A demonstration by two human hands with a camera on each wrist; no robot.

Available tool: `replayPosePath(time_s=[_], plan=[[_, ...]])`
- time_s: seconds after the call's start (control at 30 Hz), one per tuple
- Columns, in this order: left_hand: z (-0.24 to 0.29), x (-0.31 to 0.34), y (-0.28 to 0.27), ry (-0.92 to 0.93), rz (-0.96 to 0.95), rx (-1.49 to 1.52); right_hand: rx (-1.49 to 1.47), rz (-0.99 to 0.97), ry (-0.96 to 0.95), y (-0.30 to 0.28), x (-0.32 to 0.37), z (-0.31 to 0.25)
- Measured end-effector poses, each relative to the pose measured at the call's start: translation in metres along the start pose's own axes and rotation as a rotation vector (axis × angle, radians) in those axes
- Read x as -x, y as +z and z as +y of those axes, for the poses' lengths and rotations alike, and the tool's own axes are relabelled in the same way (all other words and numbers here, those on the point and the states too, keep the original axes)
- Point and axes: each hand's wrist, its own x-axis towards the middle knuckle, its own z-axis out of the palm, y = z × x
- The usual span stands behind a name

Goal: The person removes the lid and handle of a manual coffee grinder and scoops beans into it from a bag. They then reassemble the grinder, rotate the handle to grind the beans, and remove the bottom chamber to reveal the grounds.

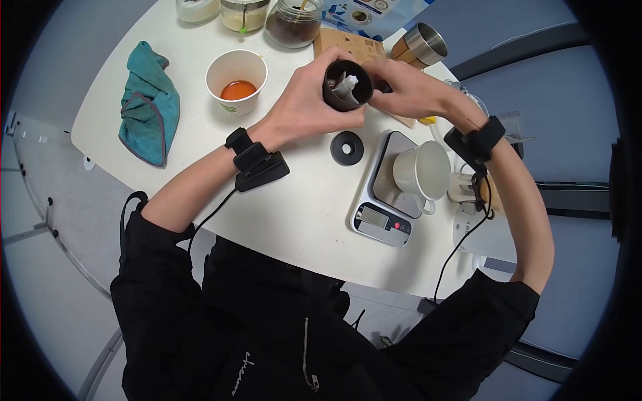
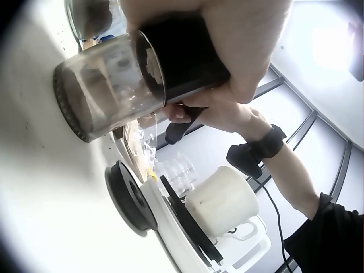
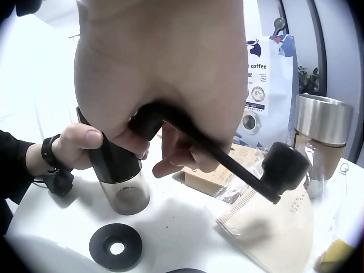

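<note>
My left hand (image 1: 301, 100) grips a hand coffee grinder (image 2: 187, 54) around its black upper body. Its clear lower chamber, with some brown residue inside, stands close over the white table. Seen from above, the grinder's top is uncovered, showing a pale shaft tip inside. My right hand (image 3: 165, 62) holds a black crank handle (image 3: 222, 156) by its hub end, just beside the grinder; the arm and round knob stick out past the fingers. On the table near the grinder lies a flat black ring-shaped lid (image 3: 99, 247) with a hole in its middle.
A white cup (image 1: 428, 170) stands on a digital scale (image 1: 370, 229) at the right. Left are a paper cup (image 1: 217, 73) of orange-brown liquid and a teal cloth (image 1: 150, 100). Jars (image 1: 294, 27), a coffee bag (image 3: 270, 85), paper filters (image 3: 273, 227) and a metal-topped cylinder (image 3: 324, 122) stand or lie behind.
</note>
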Motion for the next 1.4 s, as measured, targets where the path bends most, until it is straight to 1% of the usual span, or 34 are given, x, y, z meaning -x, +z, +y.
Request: replayPosePath(time_s=[0.07,0.23,0.33,0.47,0.6,0.7,0.73,1.03,1.17,1.27,1.3,1.4], plan=[[-0.001,0.001,0.000,-0.004,0.003,0.005,-0.032,-0.044,0.115,0.000,0.007,-0.005],[-0.004,0.000,0.002,0.038,0.016,-0.008,-0.103,-0.016,0.059,0.018,0.011,0.000],[-0.005,0.000,0.002,0.035,0.019,0.011,0.032,-0.329,0.187,0.005,0.014,-0.024],[-0.003,0.000,0.001,0.029,0.014,0.014,0.025,-0.310,0.114,0.002,0.015,-0.016],[-0.001,0.001,0.000,-0.026,-0.024,0.074,-0.032,-0.291,0.074,0.014,0.011,-0.010],[-0.001,0.001,-0.001,0.023,-0.010,0.008,-0.067,-0.333,0.096,0.019,0.005,-0.009],[-0.001,0.001,-0.001,0.022,-0.009,0.008,-0.083,-0.354,0.108,0.020,0.002,-0.008],[-0.002,0.001,-0.001,0.002,-0.009,0.007,-0.152,-0.339,0.108,0.036,-0.010,0.001],[-0.003,0.000,-0.001,0.015,-0.008,0.008,-0.125,-0.401,0.099,0.036,-0.015,0.005],[-0.003,0.000,0.000,0.019,-0.009,0.002,-0.247,-0.232,-0.084,0.044,-0.015,0.016],[-0.004,0.000,0.000,0.023,-0.009,-0.003,-0.247,-0.232,-0.083,0.045,-0.014,0.017],[-0.004,0.000,-0.001,0.034,-0.006,-0.015,-0.368,-0.126,-0.089,0.043,-0.009,0.012]])
